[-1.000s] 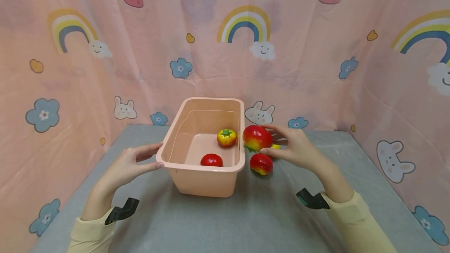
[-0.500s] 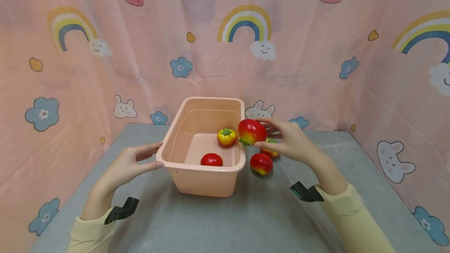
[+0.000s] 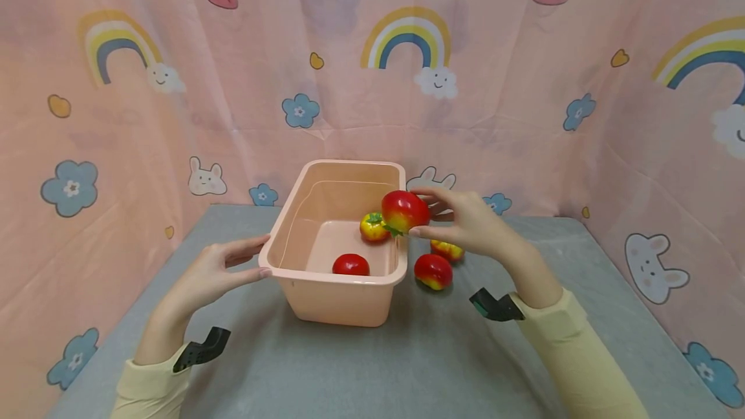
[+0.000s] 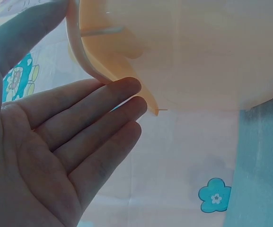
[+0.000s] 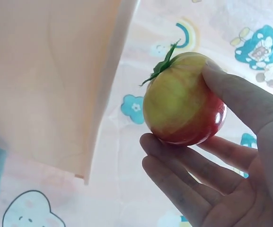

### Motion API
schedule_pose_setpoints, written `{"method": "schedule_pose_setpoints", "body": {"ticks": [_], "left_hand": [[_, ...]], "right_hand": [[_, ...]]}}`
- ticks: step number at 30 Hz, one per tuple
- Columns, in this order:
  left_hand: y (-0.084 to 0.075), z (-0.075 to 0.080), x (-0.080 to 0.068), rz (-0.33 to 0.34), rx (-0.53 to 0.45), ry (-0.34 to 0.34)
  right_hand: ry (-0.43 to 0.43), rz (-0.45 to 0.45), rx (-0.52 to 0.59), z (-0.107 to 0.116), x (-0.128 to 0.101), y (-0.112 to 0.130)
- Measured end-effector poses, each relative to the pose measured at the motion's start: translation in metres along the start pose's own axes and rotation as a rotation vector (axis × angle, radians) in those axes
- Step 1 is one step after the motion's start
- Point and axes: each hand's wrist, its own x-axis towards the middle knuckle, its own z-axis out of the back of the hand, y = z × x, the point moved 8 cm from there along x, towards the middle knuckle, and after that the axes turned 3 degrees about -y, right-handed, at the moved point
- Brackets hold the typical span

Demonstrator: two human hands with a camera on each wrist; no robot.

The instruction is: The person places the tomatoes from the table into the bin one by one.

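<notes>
The right hand point(image 3: 471, 225) is holding a red-and-yellow tomato point(image 3: 405, 211) between thumb and fingertips point(image 5: 174, 153), green stem pointing away from the palm; the fruit is hanging clear of the table, just above the right rim of the tub point(image 3: 349, 306). The wrist view is showing the thumb pressing one side of the tomato and the other fingers cupping it from below, with the tub wall just beyond the fingertips. The left hand point(image 3: 218, 270) is resting against the tub's left rim, fingers point(image 4: 98, 118) straight and slightly spread under the lip, the thumb lying on top of it, so the rim is sitting lightly between them. Inside the tub, past the right fingertips, a yellow tomato point(image 3: 373, 227) and a red tomato point(image 3: 350, 265) are lying on the floor. Below the right hand, on the grey table point(image 3: 407, 367), two more fruits point(image 3: 433, 271) are sitting just beside the tub.
</notes>
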Motion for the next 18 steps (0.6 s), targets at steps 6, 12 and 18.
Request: {"method": "schedule_pose_setpoints", "body": {"ticks": [6, 12, 18], "left_hand": [[-0.001, 0.0, -0.001, 0.005, -0.006, 0.002], [-0.001, 0.0, 0.0, 0.0, -0.01, 0.002], [0.0, 0.0, 0.0, -0.007, -0.015, -0.001]], "right_hand": [[0.025, -0.011, -0.004, -0.001, 0.009, 0.006], [0.027, -0.012, -0.012, -0.003, 0.018, 0.01], [0.036, 0.012, -0.011, -0.004, 0.026, 0.018]]}}
